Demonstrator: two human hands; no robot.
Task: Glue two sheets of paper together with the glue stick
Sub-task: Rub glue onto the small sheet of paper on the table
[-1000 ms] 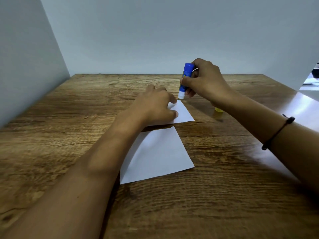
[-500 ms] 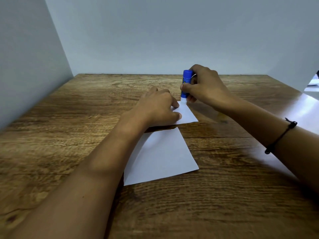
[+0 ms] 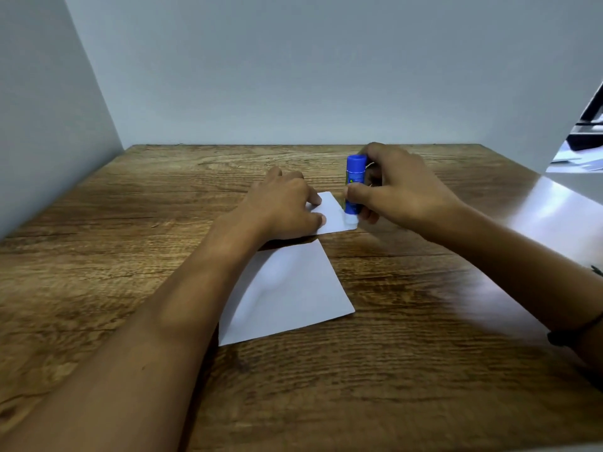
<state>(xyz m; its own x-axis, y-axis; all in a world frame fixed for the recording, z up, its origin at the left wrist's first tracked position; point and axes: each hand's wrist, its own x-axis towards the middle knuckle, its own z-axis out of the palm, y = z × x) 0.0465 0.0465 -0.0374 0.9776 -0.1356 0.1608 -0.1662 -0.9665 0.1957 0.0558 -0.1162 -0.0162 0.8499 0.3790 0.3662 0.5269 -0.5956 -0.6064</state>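
Observation:
Two white sheets lie on the wooden table. The far sheet (image 3: 336, 215) is small and mostly covered by my left hand (image 3: 282, 207), whose fingers press it flat. My right hand (image 3: 396, 187) grips a blue glue stick (image 3: 354, 184) held upright, its white tip down on the far sheet's right edge near the front corner. The near sheet (image 3: 287, 291) lies just in front, partly hidden under my left forearm, with nothing on it.
The wooden table (image 3: 130, 256) is closed in by pale walls at the left (image 3: 49, 109) and back (image 3: 326, 76). A white panel stands at the right, with a gap showing another desk (image 3: 584, 148). A dark band circles my right wrist (image 3: 567, 334).
The glue stick has slid along the far sheet's right edge from the back corner toward the front corner. My left hand keeps pressing the sheet. The camera has tilted slightly.

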